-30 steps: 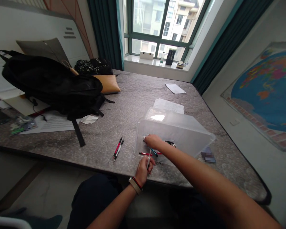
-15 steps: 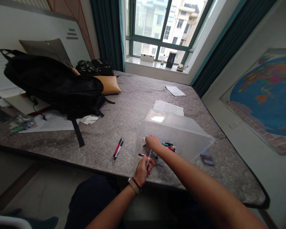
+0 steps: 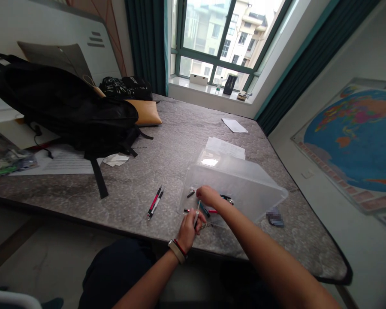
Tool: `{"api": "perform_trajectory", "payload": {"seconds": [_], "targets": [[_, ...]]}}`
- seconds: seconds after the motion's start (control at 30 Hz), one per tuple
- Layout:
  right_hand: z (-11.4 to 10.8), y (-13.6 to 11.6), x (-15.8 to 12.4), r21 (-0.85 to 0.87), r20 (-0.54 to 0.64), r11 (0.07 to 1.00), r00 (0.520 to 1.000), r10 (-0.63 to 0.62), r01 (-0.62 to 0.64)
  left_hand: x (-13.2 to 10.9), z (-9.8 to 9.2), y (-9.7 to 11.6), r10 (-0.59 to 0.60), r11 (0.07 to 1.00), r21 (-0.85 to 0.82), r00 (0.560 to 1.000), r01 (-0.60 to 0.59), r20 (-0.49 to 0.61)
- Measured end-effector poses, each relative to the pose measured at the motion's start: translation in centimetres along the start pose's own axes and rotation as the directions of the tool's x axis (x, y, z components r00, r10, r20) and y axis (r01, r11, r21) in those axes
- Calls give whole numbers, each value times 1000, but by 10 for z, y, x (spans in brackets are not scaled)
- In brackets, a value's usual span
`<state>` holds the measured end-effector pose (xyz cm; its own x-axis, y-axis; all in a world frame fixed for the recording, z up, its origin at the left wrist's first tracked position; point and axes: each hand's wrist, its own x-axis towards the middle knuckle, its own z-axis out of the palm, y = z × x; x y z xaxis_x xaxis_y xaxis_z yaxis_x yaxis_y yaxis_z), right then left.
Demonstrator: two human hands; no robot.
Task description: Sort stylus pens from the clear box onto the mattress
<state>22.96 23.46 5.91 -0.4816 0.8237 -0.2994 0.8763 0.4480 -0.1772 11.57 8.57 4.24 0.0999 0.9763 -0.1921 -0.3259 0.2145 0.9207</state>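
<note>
Near the table's front edge my left hand (image 3: 188,226) is closed round a slim pale pen (image 3: 196,217), with a thin shaft standing up out of it. My right hand (image 3: 208,196) is just above the shaft's top end, its fingers curled in; what they pinch is too small to tell. Both hands are at the mouth of a translucent plastic box (image 3: 251,189) that lies on its side. Several pens and pen parts, among them a teal pen (image 3: 204,210) and a small dark piece (image 3: 191,194), lie inside, partly behind my right hand and forearm.
Left of the box, a red pen (image 3: 154,198) and a white-and-black pen (image 3: 156,205) lie side by side. Paper sheets (image 3: 223,146) are behind the box, a blurred dark item (image 3: 275,217) to its right. A black backpack (image 3: 64,107) and crumpled tissue (image 3: 116,159) occupy the left side.
The view has shifted slightly. My right hand has stayed near the pen's upper end and moved slightly closer to it; my left hand still holds the pen. The two pens on the table lie unmoved.
</note>
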Motion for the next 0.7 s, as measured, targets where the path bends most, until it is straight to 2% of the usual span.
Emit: {"api": "perform_trajectory", "payload": {"seconds": [0.13, 0.27, 0.3, 0.37, 0.4, 0.43, 0.47, 0.53, 0.57, 0.63, 0.7], "targets": [[-3, -1, 5, -16, 75, 995, 993, -95, 96, 1, -2, 0, -10, 1000, -24, 1000, 10, 5], [-9, 2, 3, 1, 40, 991, 990, -132, 132, 0, -3, 2, -16, 1000, -24, 1000, 16, 2], [-9, 4, -1, 14, 0, 992, 992, -124, 124, 0, -3, 2, -16, 1000, -22, 1000, 16, -4], [-6, 7, -15, 148, -130, 986, 990, -52, 72, 0, -4, 3, -17, 1000, -18, 1000, 17, -16], [-2, 7, -25, 344, -244, 938, 968, 53, 35, 0, -4, 4, -15, 1000, -17, 1000, 15, -17], [3, 7, -38, 590, -283, 807, 940, 191, 13, 0, -4, 4, -14, 1000, -13, 1000, 14, -12], [8, 5, -51, 786, -274, 617, 907, 319, 21, 0, -3, 4, -13, 1000, -8, 1000, 13, -1], [18, -3, -77, 963, -223, 240, 861, 456, 122, -1, -2, 4, -7, 1000, 15, 999, 7, 35], [20, -9, -88, 981, -192, 99, 860, 473, 165, -1, -1, 4, -5, 1000, 30, 999, 4, 51], [17, -20, -104, 974, -164, -74, 888, 429, 216, -1, 1, 4, -8, 998, 64, 998, 4, 65], [9, -26, -111, 953, -163, -171, 899, 406, 250, -1, 4, 3, -23, 995, 102, 997, 16, 72]]}}
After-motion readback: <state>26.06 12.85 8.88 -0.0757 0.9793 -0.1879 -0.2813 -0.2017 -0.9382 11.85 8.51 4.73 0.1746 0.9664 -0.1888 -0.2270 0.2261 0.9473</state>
